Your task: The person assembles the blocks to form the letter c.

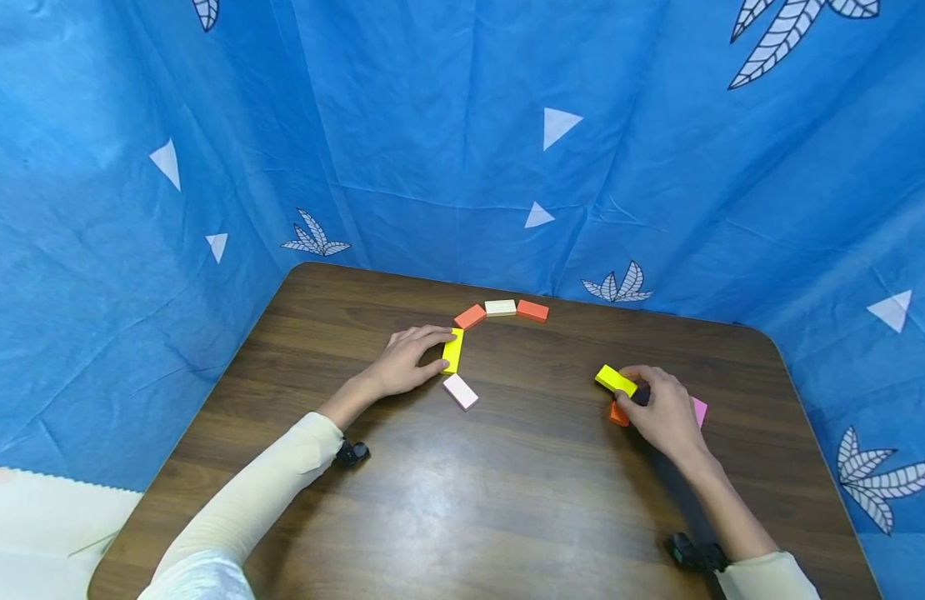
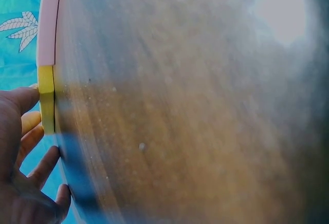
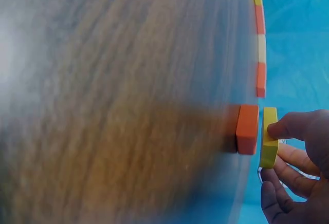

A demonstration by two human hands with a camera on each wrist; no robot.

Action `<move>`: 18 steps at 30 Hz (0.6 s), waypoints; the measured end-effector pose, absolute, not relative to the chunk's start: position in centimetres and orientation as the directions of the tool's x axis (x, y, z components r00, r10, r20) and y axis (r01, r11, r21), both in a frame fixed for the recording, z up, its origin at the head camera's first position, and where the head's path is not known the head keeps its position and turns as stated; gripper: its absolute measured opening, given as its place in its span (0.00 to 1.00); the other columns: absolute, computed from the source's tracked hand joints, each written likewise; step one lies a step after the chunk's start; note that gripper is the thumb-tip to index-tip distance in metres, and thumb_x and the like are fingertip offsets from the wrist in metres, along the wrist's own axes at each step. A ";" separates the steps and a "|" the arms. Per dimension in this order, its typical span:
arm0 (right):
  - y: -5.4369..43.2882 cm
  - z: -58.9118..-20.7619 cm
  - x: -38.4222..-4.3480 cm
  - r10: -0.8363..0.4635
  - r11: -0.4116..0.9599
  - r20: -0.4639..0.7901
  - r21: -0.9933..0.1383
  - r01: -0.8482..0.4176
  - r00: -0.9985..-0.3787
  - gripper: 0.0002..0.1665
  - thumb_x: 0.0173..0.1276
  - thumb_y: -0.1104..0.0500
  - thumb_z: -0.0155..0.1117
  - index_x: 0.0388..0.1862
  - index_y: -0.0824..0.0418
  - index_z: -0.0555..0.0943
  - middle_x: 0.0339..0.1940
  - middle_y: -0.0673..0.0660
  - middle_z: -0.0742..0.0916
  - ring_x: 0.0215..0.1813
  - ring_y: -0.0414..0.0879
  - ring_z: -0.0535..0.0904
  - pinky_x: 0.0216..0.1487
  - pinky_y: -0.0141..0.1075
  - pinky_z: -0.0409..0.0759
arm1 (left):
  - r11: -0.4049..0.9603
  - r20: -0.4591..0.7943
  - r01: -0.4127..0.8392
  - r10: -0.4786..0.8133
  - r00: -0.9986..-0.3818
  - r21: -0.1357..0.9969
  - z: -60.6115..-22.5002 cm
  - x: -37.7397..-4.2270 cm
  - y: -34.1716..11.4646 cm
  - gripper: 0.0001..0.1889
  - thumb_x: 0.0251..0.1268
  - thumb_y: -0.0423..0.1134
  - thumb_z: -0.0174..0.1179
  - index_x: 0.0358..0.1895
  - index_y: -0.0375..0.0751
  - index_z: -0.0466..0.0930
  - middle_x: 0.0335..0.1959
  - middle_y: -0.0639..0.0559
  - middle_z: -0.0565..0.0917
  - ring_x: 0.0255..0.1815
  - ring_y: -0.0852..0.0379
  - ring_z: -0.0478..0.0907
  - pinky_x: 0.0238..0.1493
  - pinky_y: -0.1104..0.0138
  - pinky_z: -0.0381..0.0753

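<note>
Right hand (image 1: 661, 412) fingers curled, pinching a yellow block (image 1: 616, 380) held just above the table (image 1: 507, 500); thumb on its top face in the right wrist view (image 3: 269, 137). Directly under it an orange block (image 1: 619, 414) lying flat on the wood, seen close beside the yellow one from the wrist (image 3: 247, 129). Pink block (image 1: 700, 411) peeking out behind the right hand, mostly hidden. Left hand (image 1: 406, 360) flat on the table, fingers straight and relaxed, fingertips touching the left edge of a second yellow block (image 1: 452, 350) lying on the wood; same contact visible in the left wrist view (image 2: 46, 98). Pale pink block (image 1: 460, 391) just below that yellow one, ends nearly touching. Further back an arc: orange-red block (image 1: 470, 317), cream block (image 1: 500, 307), another orange block (image 1: 532, 311), lying end to end near the table's far edge. Two hands well apart. Cream sleeves (image 1: 282, 475) on both arms, dark wrist straps. Blue cloth (image 1: 432, 125) with white leaf and triangle prints around the table. Wrist views blurred over the wood.
</note>
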State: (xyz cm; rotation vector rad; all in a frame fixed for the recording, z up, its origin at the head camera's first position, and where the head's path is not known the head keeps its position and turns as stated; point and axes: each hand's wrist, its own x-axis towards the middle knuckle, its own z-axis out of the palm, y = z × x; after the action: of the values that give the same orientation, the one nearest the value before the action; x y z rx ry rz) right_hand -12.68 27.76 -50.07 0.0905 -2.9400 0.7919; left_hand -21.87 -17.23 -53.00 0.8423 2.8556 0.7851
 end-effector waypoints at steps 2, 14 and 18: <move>27.4 -50.1 -12.7 -0.048 0.862 0.121 -0.496 -0.102 -0.991 0.23 0.70 0.60 0.74 0.62 0.64 0.85 0.58 0.70 0.87 0.56 0.66 0.80 0.60 0.66 0.77 | 0.720 0.081 0.490 0.523 -0.849 0.491 -53.0 -21.8 -17.2 0.30 0.80 0.52 0.63 0.80 0.53 0.72 0.81 0.49 0.73 0.82 0.40 0.70 0.76 0.35 0.63; 24.8 -50.9 -12.5 -0.113 0.852 0.145 -0.494 -0.171 -0.983 0.22 0.69 0.61 0.76 0.61 0.62 0.85 0.55 0.65 0.89 0.52 0.60 0.82 0.55 0.58 0.80 | 0.724 0.071 0.483 0.519 -0.852 0.493 -52.9 -21.7 -17.3 0.30 0.80 0.52 0.63 0.80 0.53 0.73 0.81 0.50 0.73 0.82 0.41 0.69 0.76 0.36 0.64; 23.7 -51.1 -12.2 -0.132 0.853 0.155 -0.485 -0.192 -0.979 0.21 0.69 0.60 0.76 0.59 0.61 0.86 0.53 0.62 0.90 0.49 0.57 0.81 0.51 0.52 0.78 | 0.723 0.070 0.484 0.521 -0.850 0.492 -52.9 -21.7 -17.3 0.30 0.80 0.52 0.63 0.80 0.53 0.73 0.82 0.50 0.73 0.82 0.41 0.69 0.76 0.35 0.64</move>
State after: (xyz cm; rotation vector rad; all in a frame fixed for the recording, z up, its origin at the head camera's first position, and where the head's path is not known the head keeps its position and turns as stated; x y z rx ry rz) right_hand -12.20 23.72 -51.13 0.2552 -2.9122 0.7808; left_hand -21.72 -17.32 -52.93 0.8319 2.8476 0.7820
